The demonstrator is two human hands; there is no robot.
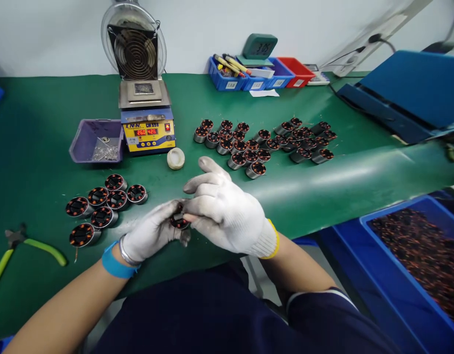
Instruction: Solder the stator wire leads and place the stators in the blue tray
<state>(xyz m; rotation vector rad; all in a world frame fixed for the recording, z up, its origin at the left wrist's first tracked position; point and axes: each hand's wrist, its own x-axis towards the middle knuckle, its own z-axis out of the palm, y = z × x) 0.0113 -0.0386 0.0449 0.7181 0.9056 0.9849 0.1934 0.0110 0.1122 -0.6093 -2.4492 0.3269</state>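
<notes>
In a white glove, my left hand is closed around a motor stator, a short metal ring with dark and copper windings. My right hand, in a white glove with a yellow cuff, pinches at the stator's right edge with thumb and forefinger. Its other fingers stretch out above. Whether a thin wire lies in that pinch is too small to tell. Several similar stators stand upright to the left of my hands. A larger group of stators stands beyond my right hand.
A solder pot with a fan stands at the back, beside a purple tray of metal scraps and a small round pot. Green-handled cutters lie left. A blue bin of copper-coloured parts is lower right.
</notes>
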